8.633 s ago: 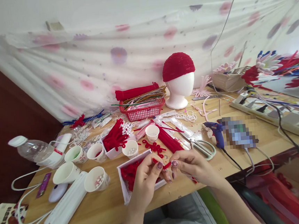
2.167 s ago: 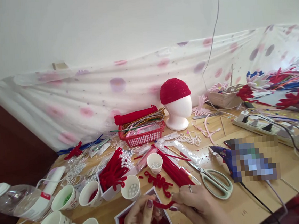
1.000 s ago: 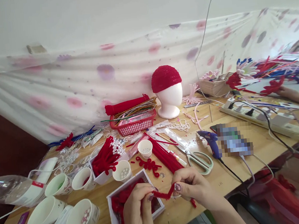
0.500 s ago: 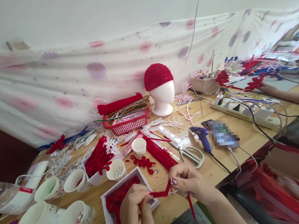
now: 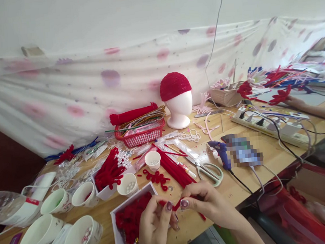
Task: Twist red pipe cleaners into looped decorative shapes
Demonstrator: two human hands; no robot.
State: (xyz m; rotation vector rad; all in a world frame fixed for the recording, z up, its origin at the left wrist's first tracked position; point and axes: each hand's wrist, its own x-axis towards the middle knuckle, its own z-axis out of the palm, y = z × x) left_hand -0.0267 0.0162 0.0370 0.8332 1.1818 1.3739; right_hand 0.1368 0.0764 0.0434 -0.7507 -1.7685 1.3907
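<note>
Short fuzzy red pipe cleaner (image 5: 176, 205), bent, pinched between both thumbs.

Landmark: foam head (image 5: 179, 107), at back of tabletop (image 5: 270, 154). Basket (image 5: 139, 130) just left of foam head. Scissors (image 5: 208, 168) in front of foam head, glue gun (image 5: 221, 155) just right of scissors. Power strip (image 5: 271, 125) well right of foam head. Paper cups (image 5: 59, 218) far left and in front. Open box (image 5: 131, 223) at front edge, left of scissors; left hand (image 5: 156, 229) over box, right hand (image 5: 208, 203) beside it, fingertips nearly touching.
</note>
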